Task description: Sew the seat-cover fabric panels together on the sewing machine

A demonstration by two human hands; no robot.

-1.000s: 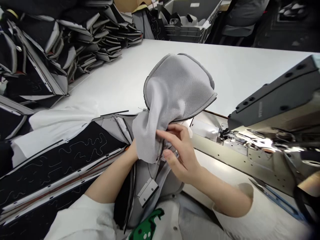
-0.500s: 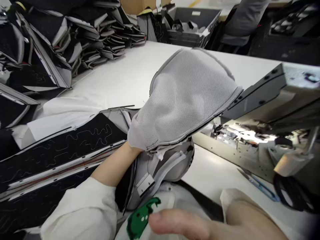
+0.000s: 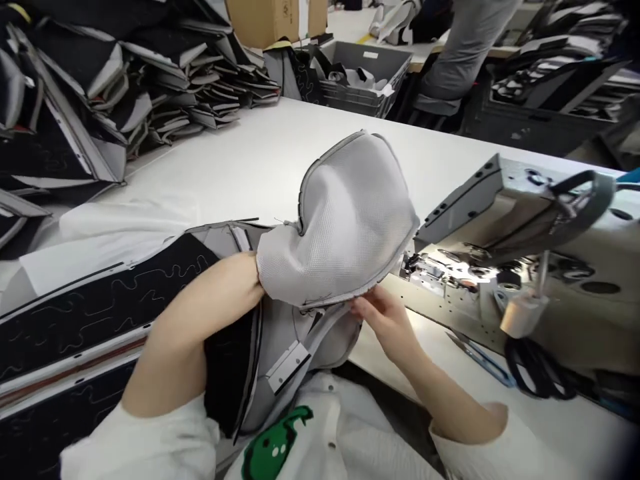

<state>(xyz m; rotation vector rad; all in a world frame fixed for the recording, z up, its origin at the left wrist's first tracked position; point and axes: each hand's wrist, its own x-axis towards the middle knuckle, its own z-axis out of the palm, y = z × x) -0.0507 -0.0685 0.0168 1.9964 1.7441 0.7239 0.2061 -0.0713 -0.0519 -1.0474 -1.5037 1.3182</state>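
A grey mesh fabric pouch with dark-edged seams covers my left hand, which has gone inside it up to the wrist. Its fingers are hidden by the mesh, though their bulge lifts the cloth. My right hand is at the lower seam, thumb and fingers closed on the pouch's edge. Below hangs more grey sewn fabric with a white label-like strip. To the left, joined or lying against it, stretches a black panel with a wavy stitched pattern.
A sewing machine stands at the right, with blue-handled snips and black-handled scissors near it. Piles of black and grey panels fill the back left. Behind the white table are a grey crate and a person's leg.
My right hand has moved up and forward from near my shirt to grip the pouch's lower seam. The pouch, with my left hand inside, has tilted more upright.
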